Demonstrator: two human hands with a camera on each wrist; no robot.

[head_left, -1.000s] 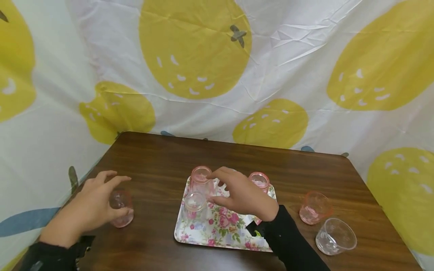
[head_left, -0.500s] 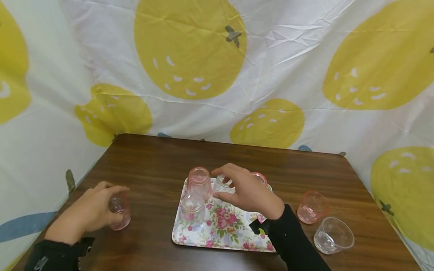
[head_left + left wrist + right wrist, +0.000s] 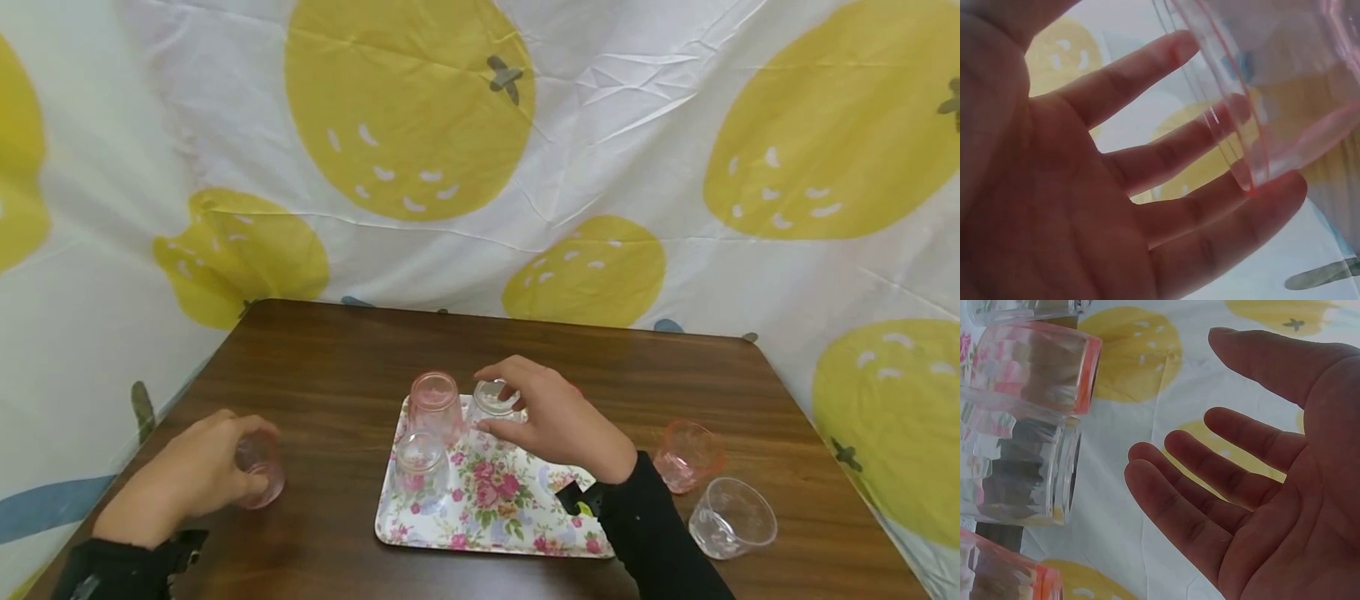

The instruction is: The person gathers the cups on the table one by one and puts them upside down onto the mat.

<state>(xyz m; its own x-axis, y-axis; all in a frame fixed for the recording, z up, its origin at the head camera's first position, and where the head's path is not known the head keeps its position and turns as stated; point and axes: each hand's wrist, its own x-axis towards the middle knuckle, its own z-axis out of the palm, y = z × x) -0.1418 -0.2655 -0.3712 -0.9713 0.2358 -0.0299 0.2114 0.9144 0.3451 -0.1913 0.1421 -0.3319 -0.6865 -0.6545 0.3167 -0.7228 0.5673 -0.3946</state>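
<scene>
At the left of the table my left hand (image 3: pixel 187 471) grips a pink glass (image 3: pixel 262 477), fingers and thumb around its upper part. The left wrist view puts the fingertips along the ridged base of that glass (image 3: pixel 1297 112), which faces the palm. My right hand (image 3: pixel 558 412) hovers over a floral tray (image 3: pixel 487 533), fingers loosely bent and holding nothing. By its fingertips stands an upside-down clear glass (image 3: pixel 491 408). Further left on the tray are an upside-down pink glass (image 3: pixel 437 408) and a clear one (image 3: pixel 422 467). Another pink glass is mostly hidden behind the right hand.
Right of the tray, a pink glass (image 3: pixel 686 458) and a clear glass (image 3: pixel 731 521) stand mouth up on the brown wooden table (image 3: pixel 337 358). A white cloth (image 3: pixel 427 275) printed with yellow fruit hangs behind the table and along its sides.
My left hand has come down and closed around the pink glass. The right hand has shifted right over the tray, uncovering the clear glass and covering the pink one. The view has drifted slightly.
</scene>
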